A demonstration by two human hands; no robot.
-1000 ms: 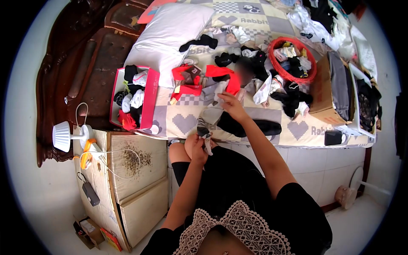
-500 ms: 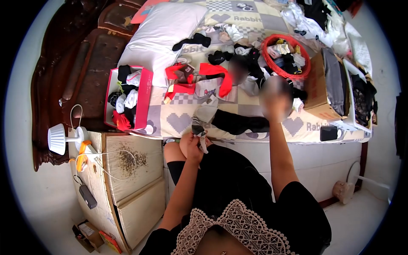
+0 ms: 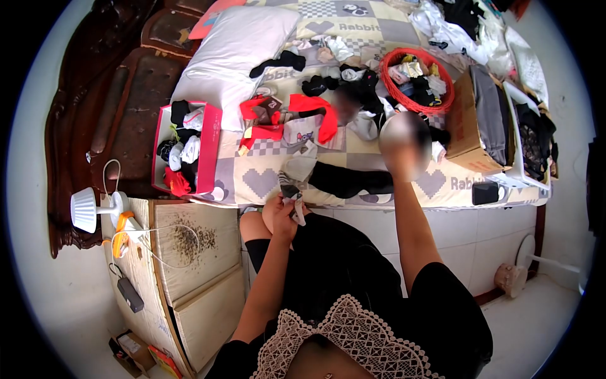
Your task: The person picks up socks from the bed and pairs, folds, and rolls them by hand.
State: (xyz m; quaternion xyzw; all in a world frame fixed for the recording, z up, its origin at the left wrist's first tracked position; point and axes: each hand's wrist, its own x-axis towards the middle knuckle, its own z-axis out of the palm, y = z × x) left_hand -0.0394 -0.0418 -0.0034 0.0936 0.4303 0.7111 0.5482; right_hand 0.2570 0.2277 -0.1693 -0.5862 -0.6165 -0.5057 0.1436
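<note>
My left hand (image 3: 284, 215) is closed on a grey and white sock (image 3: 295, 205) at the bed's front edge, above my knee. My right hand (image 3: 404, 155) is reached out over the bed among socks; a blur covers it, so its fingers and anything in them are hidden. Between the hands a long black sock (image 3: 350, 181) lies flat, with a pale sock (image 3: 299, 165) at its left end. Red socks (image 3: 325, 120) lie further back. Behind my right hand stands a red basket (image 3: 450, 95) of mixed socks.
A pink-red box (image 3: 209, 148) of socks stands at the left of the bed. At the right are a cardboard box (image 3: 464, 129), a white bin (image 3: 519, 136) with dark clothes and a black object (image 3: 485, 193). A white lamp (image 3: 84, 207) stands on the cabinet (image 3: 202, 271).
The whole view has shifted slightly. My left hand still holds the sock, turned a little, and my right hand remains over the socks, behind the blur.
</note>
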